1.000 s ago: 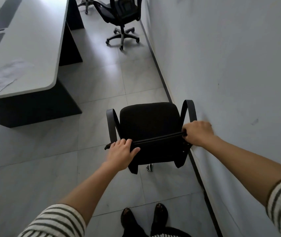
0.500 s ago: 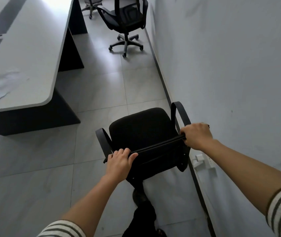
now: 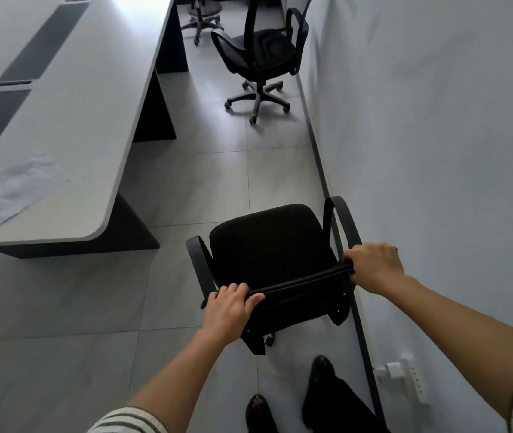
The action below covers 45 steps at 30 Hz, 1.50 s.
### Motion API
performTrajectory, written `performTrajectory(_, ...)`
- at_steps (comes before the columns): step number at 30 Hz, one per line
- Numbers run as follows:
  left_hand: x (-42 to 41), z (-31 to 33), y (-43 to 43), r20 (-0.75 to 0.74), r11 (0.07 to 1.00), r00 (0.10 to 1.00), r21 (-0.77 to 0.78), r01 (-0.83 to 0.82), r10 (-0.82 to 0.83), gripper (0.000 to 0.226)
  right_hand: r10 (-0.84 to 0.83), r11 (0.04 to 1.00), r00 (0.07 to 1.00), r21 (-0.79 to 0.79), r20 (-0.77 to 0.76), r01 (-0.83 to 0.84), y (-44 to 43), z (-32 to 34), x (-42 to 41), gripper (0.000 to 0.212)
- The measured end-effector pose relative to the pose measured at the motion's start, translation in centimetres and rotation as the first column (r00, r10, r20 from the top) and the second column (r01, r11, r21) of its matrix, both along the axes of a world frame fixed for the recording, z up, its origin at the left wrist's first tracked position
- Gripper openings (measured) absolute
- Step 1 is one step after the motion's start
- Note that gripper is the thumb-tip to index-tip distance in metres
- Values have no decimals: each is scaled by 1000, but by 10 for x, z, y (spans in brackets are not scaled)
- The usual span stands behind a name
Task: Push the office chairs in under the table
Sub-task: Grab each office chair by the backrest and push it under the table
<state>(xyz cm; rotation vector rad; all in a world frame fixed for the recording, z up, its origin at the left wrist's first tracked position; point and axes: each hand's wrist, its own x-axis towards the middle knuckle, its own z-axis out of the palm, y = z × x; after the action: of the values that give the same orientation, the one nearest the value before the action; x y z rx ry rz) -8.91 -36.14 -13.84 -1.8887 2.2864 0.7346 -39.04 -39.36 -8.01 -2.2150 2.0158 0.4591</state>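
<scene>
both hands are gripping the chair (image 3: 267, 248) backrest top, left hand (image 3: 228, 309) and right hand (image 3: 374, 267) closed around it. chair is standing beside the wall, counter (image 3: 86, 157) lying forward-left, well apart; i am judging a leftward turn is needed.

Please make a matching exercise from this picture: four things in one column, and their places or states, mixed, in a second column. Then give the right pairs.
Things:
1. black fabric office chair with loop armrests
2. black mesh swivel chair on castors
3. crumpled white paper
4. white power strip

Places or states:
A. low on the wall at right
B. lying on the grey table top
C. standing free farther ahead, near the wall
D. held at its backrest top by left hand and right hand

Pairs: 1-D, 2-C, 3-B, 4-A
</scene>
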Motion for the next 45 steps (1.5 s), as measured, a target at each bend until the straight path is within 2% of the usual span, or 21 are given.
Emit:
performTrajectory(5,-14,-1,-66,-21,993,993,-37,-113,112,49,114,993,993,-34,23,-113,-97,-7,-10,18)
performTrajectory(9,-35,-1,-106,-27,964,969,-94,-247,245,64,230,972,973,-42,28,-229,-177,-5,-19,18)
performTrajectory(12,-44,4,-143,1,934,938,-96,-345,347,67,295,955,954,-22,61,-294,-235,-2,-16,17)
performTrajectory(18,-38,9,-216,93,873,868,-43,-486,488,56,382,924,921,-32,72,-381,-333,-5,8,14)
performTrajectory(25,12,10,-310,167,873,857,-103,-476,487,61,411,911,910,-64,55,-407,-424,-11,55,14)
performTrajectory(29,49,13,-356,192,886,866,-120,-447,463,79,405,914,913,-49,39,-403,-466,-9,89,16)
performTrajectory(35,99,13,-414,213,896,871,-82,-436,443,61,400,916,915,-29,51,-399,-521,-8,134,14)
performTrajectory(41,105,13,-470,202,892,869,-81,-444,451,61,419,908,908,-19,6,-418,-582,-6,147,18)
performTrajectory(45,125,9,-498,192,876,855,-111,-469,482,68,494,869,869,-27,17,-494,-625,-8,171,18)
